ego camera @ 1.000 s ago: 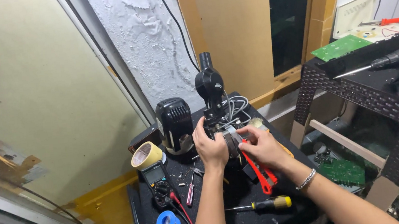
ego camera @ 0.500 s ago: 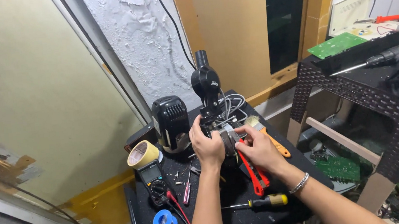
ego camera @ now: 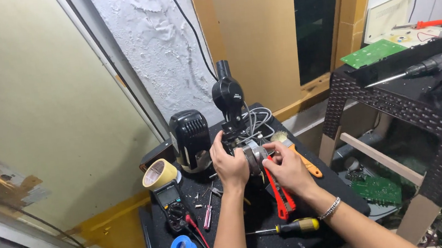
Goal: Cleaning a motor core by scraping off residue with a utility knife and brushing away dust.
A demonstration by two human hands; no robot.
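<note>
The right hand [ego camera: 290,168] has moved a little to the left, closer to the round metal part [ego camera: 256,156] of the small black machine [ego camera: 233,118]. Before, it sat lower and more to the right, over the red cutter [ego camera: 282,197]. Now its fingers [ego camera: 270,147] touch the metal part, and more of the red cutter shows below the hand. The left hand [ego camera: 229,163] has slid up a bit on the near left side of the machine. The orange handled brush [ego camera: 302,160] now peeks out on the right of the right hand
</note>
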